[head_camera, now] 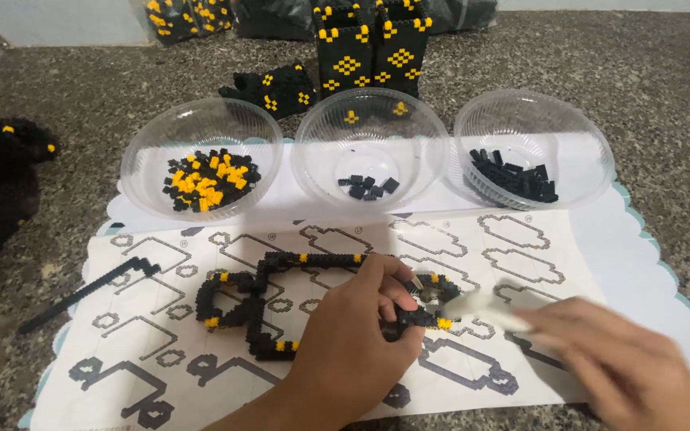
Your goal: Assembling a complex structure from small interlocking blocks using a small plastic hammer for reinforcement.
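bricks in black and yellow form a chain (pixel 281 299) lying on the pattern sheet (pixel 161 351), left of centre. left hand (pixel 353 343) arches over it, palm down, fingertips pressed on its right end. right hand (pixel 632 363), blurred, reaches in from the right pinching a white tool (pixel 481 307). behind stand three clear bowls (pixel 370 144) holding loose bricks.

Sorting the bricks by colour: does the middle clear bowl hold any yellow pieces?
No, the middle bowl holds only a few black bricks; the yellow ones lie in the left bowl.
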